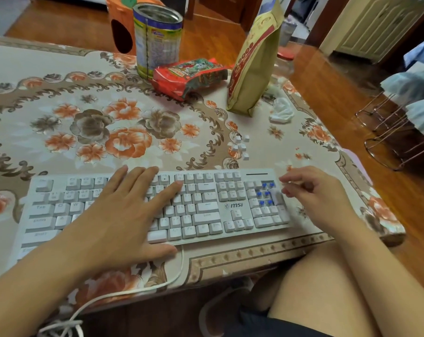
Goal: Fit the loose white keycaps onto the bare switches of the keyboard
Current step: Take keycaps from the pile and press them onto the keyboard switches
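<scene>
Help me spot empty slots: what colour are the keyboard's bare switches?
Blue, clustered on the numpad: bare switches, clearest in the head view.

White MSI keyboard (206, 210) lies on the floral-clothed desk (60, 132); six blue bare switches (264, 194) show in its numpad. Left hand (123, 215) lies flat across the letter keys. Right hand (313, 190) hovers curled beside the numpad, loose white keycaps (240, 147) behind the keyboard.

Keyboard (206, 205) at table's (48, 76) near edge. Loose keycaps (240, 145) behind it, right of centre. Tin (157, 37), packet (189, 75), bag (254, 57) further back. Left hand (126, 215) flat on keys, right hand (313, 190) beside numpad.
</scene>
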`<act>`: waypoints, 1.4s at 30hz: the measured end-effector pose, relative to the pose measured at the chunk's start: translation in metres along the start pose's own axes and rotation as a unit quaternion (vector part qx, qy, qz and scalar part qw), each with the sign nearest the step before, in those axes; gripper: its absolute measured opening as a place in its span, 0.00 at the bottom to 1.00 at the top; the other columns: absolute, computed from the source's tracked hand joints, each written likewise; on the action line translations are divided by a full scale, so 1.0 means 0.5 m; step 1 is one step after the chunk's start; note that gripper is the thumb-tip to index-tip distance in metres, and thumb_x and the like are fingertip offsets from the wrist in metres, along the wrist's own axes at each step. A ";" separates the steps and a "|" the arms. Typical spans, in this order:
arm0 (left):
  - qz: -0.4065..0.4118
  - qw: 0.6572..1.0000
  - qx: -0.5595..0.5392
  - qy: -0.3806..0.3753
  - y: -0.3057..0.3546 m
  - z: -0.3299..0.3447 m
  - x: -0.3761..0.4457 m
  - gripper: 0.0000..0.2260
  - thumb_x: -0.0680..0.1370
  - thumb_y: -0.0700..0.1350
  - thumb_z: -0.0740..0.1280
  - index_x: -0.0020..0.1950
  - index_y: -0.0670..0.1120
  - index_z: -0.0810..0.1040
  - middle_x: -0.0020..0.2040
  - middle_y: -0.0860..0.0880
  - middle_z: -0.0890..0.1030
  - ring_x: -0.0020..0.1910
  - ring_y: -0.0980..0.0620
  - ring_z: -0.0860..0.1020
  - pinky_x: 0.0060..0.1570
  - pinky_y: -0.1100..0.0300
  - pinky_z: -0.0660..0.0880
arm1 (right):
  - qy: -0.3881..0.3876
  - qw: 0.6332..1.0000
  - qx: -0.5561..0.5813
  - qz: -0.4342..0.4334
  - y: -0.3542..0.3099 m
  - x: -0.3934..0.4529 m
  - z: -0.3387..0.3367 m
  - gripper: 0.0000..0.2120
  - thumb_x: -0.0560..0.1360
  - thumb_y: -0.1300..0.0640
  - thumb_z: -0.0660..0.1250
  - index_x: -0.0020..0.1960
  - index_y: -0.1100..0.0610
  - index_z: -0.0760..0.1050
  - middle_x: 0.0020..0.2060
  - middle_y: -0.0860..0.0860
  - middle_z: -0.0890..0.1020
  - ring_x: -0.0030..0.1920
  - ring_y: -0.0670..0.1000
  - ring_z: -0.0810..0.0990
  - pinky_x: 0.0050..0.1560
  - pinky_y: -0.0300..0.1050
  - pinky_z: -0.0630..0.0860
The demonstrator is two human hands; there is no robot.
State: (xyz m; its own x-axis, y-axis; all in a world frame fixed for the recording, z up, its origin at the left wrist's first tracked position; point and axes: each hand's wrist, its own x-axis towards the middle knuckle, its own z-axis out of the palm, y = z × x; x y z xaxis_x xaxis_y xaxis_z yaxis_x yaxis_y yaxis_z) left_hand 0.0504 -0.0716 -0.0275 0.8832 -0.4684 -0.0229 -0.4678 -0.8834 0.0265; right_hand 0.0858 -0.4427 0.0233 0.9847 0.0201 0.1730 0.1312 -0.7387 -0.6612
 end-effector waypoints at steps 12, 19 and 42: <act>0.000 1.000 -0.002 -0.003 -0.001 0.000 0.000 0.50 0.69 0.84 0.51 0.84 0.59 0.49 0.80 0.37 0.62 0.80 0.35 0.60 0.79 0.38 0.51 | -0.122 0.991 -0.041 -0.041 -0.017 -0.015 0.027 0.12 0.72 0.66 0.75 0.50 0.52 0.81 0.42 0.44 0.83 0.45 0.45 0.82 0.50 0.42 0.80; 0.000 1.000 0.002 0.000 0.001 -0.002 -0.001 0.50 0.69 0.83 0.52 0.84 0.58 0.51 0.80 0.37 0.63 0.79 0.35 0.61 0.78 0.40 0.49 | -0.111 0.992 -0.036 -0.043 -0.012 -0.017 0.024 0.17 0.72 0.65 0.75 0.54 0.49 0.77 0.44 0.42 0.82 0.47 0.46 0.81 0.52 0.47 0.79; 0.003 1.000 0.002 0.000 0.001 -0.002 -0.002 0.50 0.69 0.84 0.51 0.84 0.58 0.50 0.80 0.37 0.62 0.79 0.35 0.59 0.78 0.40 0.47 | -0.123 0.980 -0.112 -0.105 -0.010 -0.009 0.037 0.10 0.71 0.64 0.76 0.43 0.51 0.80 0.41 0.44 0.81 0.42 0.46 0.79 0.46 0.47 0.78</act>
State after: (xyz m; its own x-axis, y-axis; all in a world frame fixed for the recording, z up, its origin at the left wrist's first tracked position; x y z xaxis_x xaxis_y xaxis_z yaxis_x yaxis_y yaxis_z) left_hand 0.0495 -0.0714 -0.0262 0.8806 -0.4733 -0.0234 -0.4728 -0.8809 0.0232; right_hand 0.0831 -0.4265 0.0122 0.9401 0.3291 0.0888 0.3329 -0.8302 -0.4472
